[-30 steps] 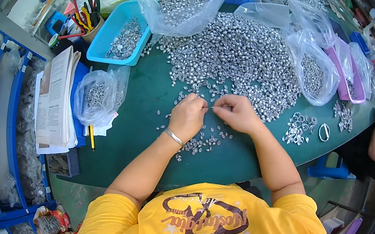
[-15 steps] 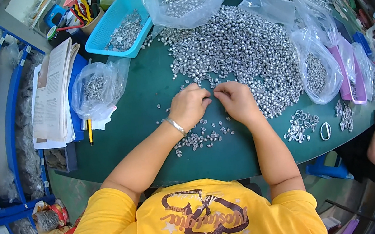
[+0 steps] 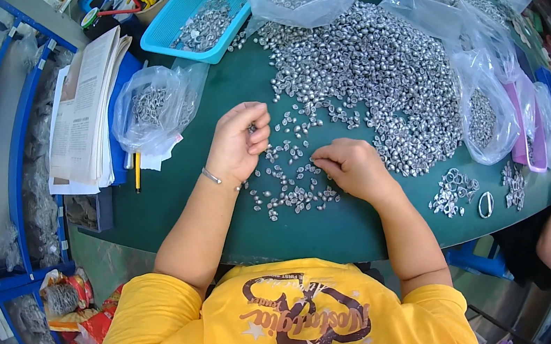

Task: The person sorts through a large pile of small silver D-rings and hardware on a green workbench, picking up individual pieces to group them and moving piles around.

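While the left hand (image 3: pixel 236 144) curls around half-hidden silver pieces (image 3: pixel 252 129), the right hand's (image 3: pixel 357 167) grip is unclear.

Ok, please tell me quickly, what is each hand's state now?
Left hand: curled closed, apparently holding small silver pieces.
Right hand: pinched closed; whether it holds anything cannot be told.

I see a big heap (image 3: pixel 375 80) of small, shiny, silver bits on the green desk (image 3: pixel 313 237). Loose bits (image 3: pixel 293 194) lie spread out beside it, and some peek out of the curled left hand (image 3: pixel 237 142).
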Demonstrator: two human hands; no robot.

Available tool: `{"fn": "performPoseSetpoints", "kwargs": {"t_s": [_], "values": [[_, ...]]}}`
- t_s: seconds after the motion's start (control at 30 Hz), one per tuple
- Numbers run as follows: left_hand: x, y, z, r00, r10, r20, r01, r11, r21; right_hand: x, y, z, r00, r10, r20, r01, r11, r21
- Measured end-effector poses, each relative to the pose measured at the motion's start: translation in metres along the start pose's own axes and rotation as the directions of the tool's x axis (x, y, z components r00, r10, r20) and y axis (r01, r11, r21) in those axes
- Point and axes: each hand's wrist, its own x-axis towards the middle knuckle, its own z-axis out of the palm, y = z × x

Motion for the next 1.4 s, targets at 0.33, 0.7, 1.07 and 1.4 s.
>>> {"fn": "performPoseSetpoints", "kwargs": {"t_s": [0.33,0.7,1.07,1.4], "values": [[-0.001,-0.034,0.007,0.897,0.312,0.312,-0.251,-0.221,0.942,-0.002,0.0,-0.001,1.0,-0.014,0.009,0.016,0.977,-0.212],[-0.003,-0.04,0.019,0.916,0.258,0.306,-0.185,-0.404,0.896,0.0,-0.002,0.002,0.995,-0.092,0.026,0.096,0.961,-0.259],[-0.011,-0.013,0.019,0.987,-0.079,-0.138,0.136,0.868,0.477,0.009,0.01,-0.023,0.861,0.398,0.316,-0.463,0.359,0.811],[-0.019,-0.011,-0.009,0.996,-0.085,0.007,0.074,0.901,0.428,0.022,-0.005,0.005,0.92,0.39,0.046,-0.346,0.752,0.561]]}}
